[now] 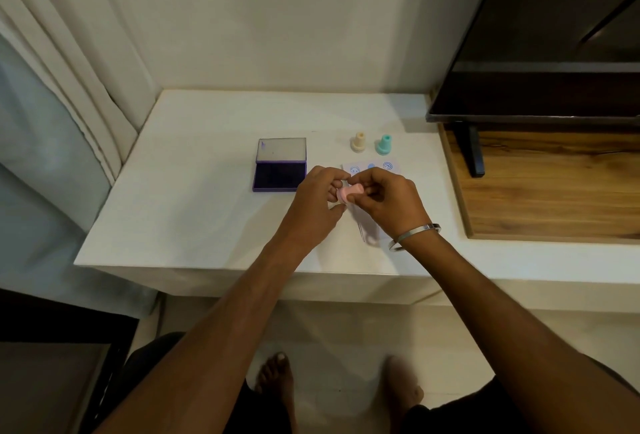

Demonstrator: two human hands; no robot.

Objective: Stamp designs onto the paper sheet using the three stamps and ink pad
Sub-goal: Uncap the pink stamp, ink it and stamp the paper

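A pink stamp [349,193] lies sideways between both hands, just above the paper sheet [396,167]. My left hand [318,203] pinches its wide base end, and my right hand [388,200] grips its handle end. The paper is mostly hidden under my hands; three blue prints show along its far edge. A cream stamp [358,141] and a teal stamp [383,144] stand upright just beyond the paper. The purple ink pad [279,175] lies open to the left, its lid raised behind it.
The white table [194,198] meets a wall behind and a curtain [69,63] at the left. A dark TV screen [540,53] on a stand sits over a wooden surface [554,191] at the right. A metal bangle [414,236] circles my right wrist.
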